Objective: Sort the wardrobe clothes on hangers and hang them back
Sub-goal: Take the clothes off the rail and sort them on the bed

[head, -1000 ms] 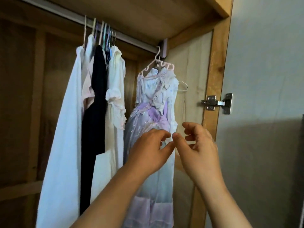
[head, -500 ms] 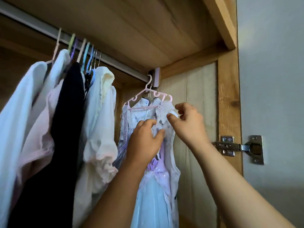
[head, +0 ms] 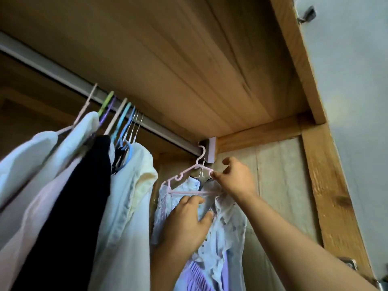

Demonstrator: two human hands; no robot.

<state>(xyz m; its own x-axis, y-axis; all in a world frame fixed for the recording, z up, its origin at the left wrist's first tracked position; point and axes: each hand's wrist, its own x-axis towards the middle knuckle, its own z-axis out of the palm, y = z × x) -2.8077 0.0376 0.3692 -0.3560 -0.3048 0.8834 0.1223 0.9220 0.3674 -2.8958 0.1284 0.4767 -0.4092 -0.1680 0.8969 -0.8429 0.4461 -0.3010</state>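
Working at the rail's right end, I have my right hand pinching the arm of the pink hanger, just below its hook on the rail. My left hand grips the pale dress beneath, fingers closed in the cloth. I judge I'm settling or lifting this dress; next, steady the hook. The other clothes hang left.

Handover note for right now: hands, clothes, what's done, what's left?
Left hand: gripping the pale blue and lilac dress at its chest.
Right hand: pinching the right shoulder of the pink hanger, whose hook sits on the rail at the far right end.
Done: white, pink and black garments hang in a bunch to the left.
Left: settle this dress.
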